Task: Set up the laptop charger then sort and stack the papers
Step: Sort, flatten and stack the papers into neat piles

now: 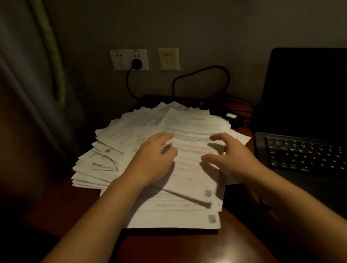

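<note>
Head view: open laptop right of papers, charger cable behind them

- The papers are a loose white heap of printed sheets, fanned unevenly over the dark wooden surface, corners pointing every way.
- The charger's black plug sits in the wall socket. Its black cable arches up behind the papers.
- The laptop is black and stands open just right of the papers, its screen dark.
</note>
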Motion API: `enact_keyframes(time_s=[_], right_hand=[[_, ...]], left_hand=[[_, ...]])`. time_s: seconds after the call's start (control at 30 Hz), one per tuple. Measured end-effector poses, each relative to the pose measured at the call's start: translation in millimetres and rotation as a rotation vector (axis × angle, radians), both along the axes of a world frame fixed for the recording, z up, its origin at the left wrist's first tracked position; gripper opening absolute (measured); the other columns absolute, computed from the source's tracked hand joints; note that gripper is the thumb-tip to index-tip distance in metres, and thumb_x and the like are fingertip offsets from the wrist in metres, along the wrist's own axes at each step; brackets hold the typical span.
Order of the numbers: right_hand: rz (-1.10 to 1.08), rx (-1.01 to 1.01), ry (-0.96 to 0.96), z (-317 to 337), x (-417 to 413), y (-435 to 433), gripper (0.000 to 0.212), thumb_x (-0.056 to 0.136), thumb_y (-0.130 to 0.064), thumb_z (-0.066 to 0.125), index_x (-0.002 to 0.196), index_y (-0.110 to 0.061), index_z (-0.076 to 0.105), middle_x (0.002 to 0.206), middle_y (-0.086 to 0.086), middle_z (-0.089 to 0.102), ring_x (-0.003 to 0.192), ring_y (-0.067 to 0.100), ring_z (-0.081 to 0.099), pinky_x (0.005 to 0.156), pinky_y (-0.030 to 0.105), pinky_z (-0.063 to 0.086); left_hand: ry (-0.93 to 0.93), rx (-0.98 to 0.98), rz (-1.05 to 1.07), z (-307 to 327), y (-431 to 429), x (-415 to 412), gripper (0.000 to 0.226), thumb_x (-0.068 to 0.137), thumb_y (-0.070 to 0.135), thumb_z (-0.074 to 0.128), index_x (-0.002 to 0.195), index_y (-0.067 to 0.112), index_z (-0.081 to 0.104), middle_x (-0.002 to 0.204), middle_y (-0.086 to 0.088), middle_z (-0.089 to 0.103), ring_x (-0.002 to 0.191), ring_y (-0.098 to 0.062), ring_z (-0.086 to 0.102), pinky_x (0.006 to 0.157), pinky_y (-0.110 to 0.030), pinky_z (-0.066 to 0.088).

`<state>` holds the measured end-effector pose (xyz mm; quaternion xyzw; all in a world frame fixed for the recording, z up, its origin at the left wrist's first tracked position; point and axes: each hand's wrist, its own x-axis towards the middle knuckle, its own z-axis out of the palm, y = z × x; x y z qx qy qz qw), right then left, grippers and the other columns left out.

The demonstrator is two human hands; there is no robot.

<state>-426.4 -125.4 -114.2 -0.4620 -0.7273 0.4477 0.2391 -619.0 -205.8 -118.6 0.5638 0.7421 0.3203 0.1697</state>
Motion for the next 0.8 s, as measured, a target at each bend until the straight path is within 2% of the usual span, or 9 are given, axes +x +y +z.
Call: enact_keyframes(time_s=[0.1, 0.17, 0.23, 0.3, 0.37, 0.43, 0.53, 0.67, 0.8], right_hand=[[-0.026, -0.103, 0.125, -6, 4, -7, 0.064, 0.088, -0.001, 0.072, 0.141, -0.026, 0.047, 0.137, -0.007, 0.054, 0.095, 0.01, 0.068, 0.061, 0.016, 0.056], [-0.036, -0.063, 0.132, -13, 5, -10, 0.066, 0.09, 0.003, 0.068, 0.144, -0.028, 0.046, 0.147, -0.003, 0.051, 0.118, 0.018, 0.061, 0.077, 0.021, 0.059], [-0.042, -0.036, 0.162, -16, 6, -12, 0.073, 0.092, 0.004, 0.064, 0.151, -0.029, 0.037, 0.153, -0.006, 0.045, 0.131, 0.018, 0.053, 0.094, 0.031, 0.056], [-0.048, -0.057, 0.195, -13, 12, -15, 0.082, 0.093, 0.001, 0.065, 0.155, -0.035, 0.026, 0.147, -0.005, 0.052, 0.12, 0.017, 0.063, 0.091, 0.038, 0.06], [-0.005, -0.141, 0.24, -11, 19, -20, 0.09, 0.092, -0.001, 0.067, 0.155, -0.043, 0.018, 0.126, 0.0, 0.068, 0.096, 0.015, 0.074, 0.069, 0.031, 0.063], [0.036, -0.213, 0.246, -12, 23, -25, 0.097, 0.091, 0.001, 0.067, 0.155, -0.046, 0.013, 0.112, 0.001, 0.075, 0.088, 0.013, 0.076, 0.06, 0.026, 0.061], [0.021, -0.193, 0.238, -14, 24, -31, 0.098, 0.091, 0.003, 0.066, 0.156, -0.047, 0.011, 0.105, -0.003, 0.077, 0.088, 0.01, 0.076, 0.058, 0.022, 0.059], [0.025, -0.181, 0.24, -11, 25, -32, 0.094, 0.092, -0.005, 0.069, 0.157, -0.042, 0.011, 0.094, 0.0, 0.079, 0.082, 0.012, 0.076, 0.054, 0.018, 0.056], [-0.036, -0.16, 0.266, -16, 21, -34, 0.09, 0.091, -0.009, 0.07, 0.156, -0.04, 0.018, 0.089, 0.007, 0.077, 0.08, 0.013, 0.076, 0.057, 0.02, 0.058]], left_hand=[[0.159, -0.018, -0.053, 0, -21, 2, 0.039, 0.101, 0.04, 0.05, 0.14, 0.038, 0.056, 0.154, 0.012, 0.043, 0.143, -0.005, 0.032, 0.112, -0.026, 0.024], [0.298, 0.038, -0.062, -12, -38, 1, 0.038, 0.102, 0.044, 0.046, 0.138, 0.04, 0.056, 0.151, 0.019, 0.045, 0.147, -0.001, 0.023, 0.12, -0.035, 0.008], [0.316, 0.053, -0.047, -25, -49, 1, 0.041, 0.102, 0.048, 0.042, 0.141, 0.04, 0.052, 0.153, 0.018, 0.041, 0.146, 0.0, 0.022, 0.123, -0.038, 0.001], [0.332, 0.031, -0.029, -36, -50, 0, 0.05, 0.1, 0.056, 0.031, 0.146, 0.04, 0.046, 0.158, 0.013, 0.034, 0.147, -0.003, 0.019, 0.124, -0.04, 0.0], [0.342, 0.066, 0.04, -40, -43, -2, 0.057, 0.097, 0.057, 0.023, 0.144, 0.038, 0.049, 0.157, 0.009, 0.037, 0.147, -0.007, 0.023, 0.124, -0.043, 0.004], [0.368, 0.102, 0.116, -38, -34, -2, 0.061, 0.096, 0.057, 0.017, 0.137, 0.036, 0.057, 0.153, 0.007, 0.045, 0.145, -0.01, 0.029, 0.122, -0.046, 0.008], [0.404, 0.136, 0.101, -29, -32, 1, 0.069, 0.093, 0.061, 0.009, 0.129, 0.036, 0.062, 0.15, 0.008, 0.049, 0.146, -0.01, 0.029, 0.122, -0.044, 0.007], [0.367, 0.08, -0.028, -30, -57, 17, 0.073, 0.09, 0.07, 0.008, 0.146, 0.04, 0.044, 0.16, 0.017, 0.029, 0.15, -0.001, 0.008, 0.125, -0.038, -0.003], [0.307, 0.147, 0.006, -45, -71, 20, 0.07, 0.088, 0.073, 0.019, 0.141, 0.041, 0.051, 0.153, 0.019, 0.041, 0.143, 0.006, 0.021, 0.122, -0.029, 0.003]])
